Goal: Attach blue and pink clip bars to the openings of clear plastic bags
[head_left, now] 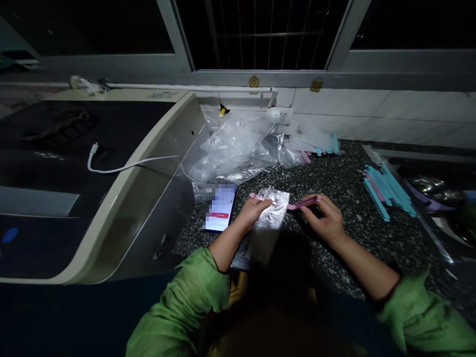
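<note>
The left hand's (256, 210) fingers pinch a clear plastic bag (277, 206), and the right hand's (327, 220) grasp the far end of a pink strip (305, 202) that lies across the bag's upper part, above the counter (345, 188). The strip should be light and fairly stiff, best held near its ends; the bag looks limp and slippery, easiest gripped at its top edge. Whether the strip's middle runs behind the bag is unclear, shadow dims the bag's lower end, and the phone's (219, 208) screen is pixelated.
</note>
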Tool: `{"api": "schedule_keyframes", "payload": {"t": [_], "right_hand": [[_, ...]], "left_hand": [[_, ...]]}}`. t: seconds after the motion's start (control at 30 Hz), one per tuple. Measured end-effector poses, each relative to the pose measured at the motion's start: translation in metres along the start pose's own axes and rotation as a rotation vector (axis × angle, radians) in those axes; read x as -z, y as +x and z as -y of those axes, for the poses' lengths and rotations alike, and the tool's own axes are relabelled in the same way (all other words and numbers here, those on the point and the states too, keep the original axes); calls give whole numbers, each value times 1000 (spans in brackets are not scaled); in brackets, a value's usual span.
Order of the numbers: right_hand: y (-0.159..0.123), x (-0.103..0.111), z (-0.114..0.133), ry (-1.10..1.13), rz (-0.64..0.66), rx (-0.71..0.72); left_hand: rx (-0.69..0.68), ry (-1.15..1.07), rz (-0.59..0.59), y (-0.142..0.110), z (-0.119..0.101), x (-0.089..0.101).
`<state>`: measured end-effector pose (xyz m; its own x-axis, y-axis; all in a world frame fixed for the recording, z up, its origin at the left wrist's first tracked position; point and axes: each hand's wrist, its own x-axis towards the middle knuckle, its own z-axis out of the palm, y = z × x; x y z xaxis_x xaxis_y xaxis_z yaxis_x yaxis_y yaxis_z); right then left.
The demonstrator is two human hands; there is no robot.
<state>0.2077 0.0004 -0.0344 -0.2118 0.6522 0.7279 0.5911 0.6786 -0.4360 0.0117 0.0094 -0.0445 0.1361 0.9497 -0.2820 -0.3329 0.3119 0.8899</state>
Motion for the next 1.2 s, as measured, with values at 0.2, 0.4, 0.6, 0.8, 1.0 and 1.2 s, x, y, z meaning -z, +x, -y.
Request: {"api": "schedule_keyframes", "payload": {"t": [0.2, 0.4, 0.6, 0.8, 1.0, 1.2], "right_hand": [[0, -4, 0, -1, -36, 47], [-1, -8, 2, 11, 5, 56], [-1, -8, 3, 17, 29, 44], [0, -10, 5, 43, 45, 62], [-1, -12, 4, 40, 69, 41], [-3, -14, 4, 45, 89, 61]], "left_hand": [[7, 45, 27, 0, 3, -1], [-13, 85, 77, 2, 8, 1], [0, 117, 99, 2, 10, 2], [-4, 130, 129, 1, 9, 0], [-23, 139, 155, -1, 8, -2], [-21, 165, 167, -4, 3, -5]]}}
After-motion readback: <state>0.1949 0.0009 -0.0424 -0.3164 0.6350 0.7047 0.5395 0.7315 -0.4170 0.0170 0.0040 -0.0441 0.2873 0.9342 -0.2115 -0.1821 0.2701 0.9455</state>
